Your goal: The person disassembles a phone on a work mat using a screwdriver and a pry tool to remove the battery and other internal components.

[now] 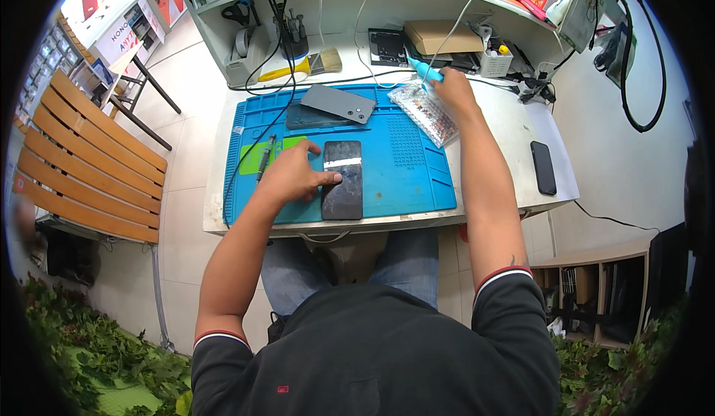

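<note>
A dark phone [342,200] with a marked, glossy screen lies on a blue repair mat [406,192]. My left hand [293,174] is at its left edge, thumb resting on the screen and forefinger stretched apart from it. Far right, my right hand [456,92] is closed round a light-blue tapered tool [424,70] with a narrow tip; its exact kind is unclear. Under that hand is a clear bag of small parts [424,110]. A grey phone back cover [339,105] rests over another dark panel. A slim screwdriver [265,159] lies beside my left hand.
A brush [325,61] with a yellow handle sits behind the mat. Black cables [287,36] hang down across the mat's left side. A black phone [544,168] lies at the right. Behind are a cardboard box [443,37] and a white basket [494,64].
</note>
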`<state>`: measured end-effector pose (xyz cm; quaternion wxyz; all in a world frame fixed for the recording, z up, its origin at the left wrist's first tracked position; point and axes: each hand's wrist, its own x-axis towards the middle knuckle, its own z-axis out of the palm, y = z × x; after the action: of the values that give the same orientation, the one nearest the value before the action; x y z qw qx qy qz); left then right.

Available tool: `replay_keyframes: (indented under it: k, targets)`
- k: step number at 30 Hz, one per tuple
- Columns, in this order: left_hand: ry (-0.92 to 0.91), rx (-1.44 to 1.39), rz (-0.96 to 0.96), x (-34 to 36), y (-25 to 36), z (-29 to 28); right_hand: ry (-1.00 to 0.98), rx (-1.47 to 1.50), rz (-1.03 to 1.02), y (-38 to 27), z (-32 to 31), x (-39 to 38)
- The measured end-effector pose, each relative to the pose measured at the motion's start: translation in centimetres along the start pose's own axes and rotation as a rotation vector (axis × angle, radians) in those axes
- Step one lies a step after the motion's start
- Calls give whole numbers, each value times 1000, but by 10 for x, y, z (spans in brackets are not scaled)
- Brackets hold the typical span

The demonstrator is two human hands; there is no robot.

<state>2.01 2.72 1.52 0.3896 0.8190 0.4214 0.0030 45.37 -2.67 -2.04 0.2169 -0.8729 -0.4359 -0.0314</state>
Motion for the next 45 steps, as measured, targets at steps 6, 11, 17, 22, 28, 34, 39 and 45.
replay_keyframes:
  k: [6, 11, 17, 22, 28, 34, 39, 45]
  targets:
    - [209, -88, 75, -8, -32, -3, 105, 135, 1, 26, -50, -63]
    - [91, -438, 247, -27, -34, -6, 52, 775, 44, 47, -69, -183]
    - [-36, -879, 540, -22, 9, 45, -196, 1321, 11, -79, -26, -271]
    - [113, -859, 600, -8, -11, 55, -272, 1214, -225, -143, 1, -273]
    - [181, -687, 326, -31, -48, 23, -318, 770, -3, -141, -12, -257]
    - [182, -484, 315, -37, -50, 24, -274, 887, 67, -148, 20, -246]
    - [175, -463, 361, -38, -50, 22, -305, 1021, 112, -161, 36, -247]
    - [202, -772, 377, -36, -59, 25, -452, 1640, 339, -170, 39, -244]
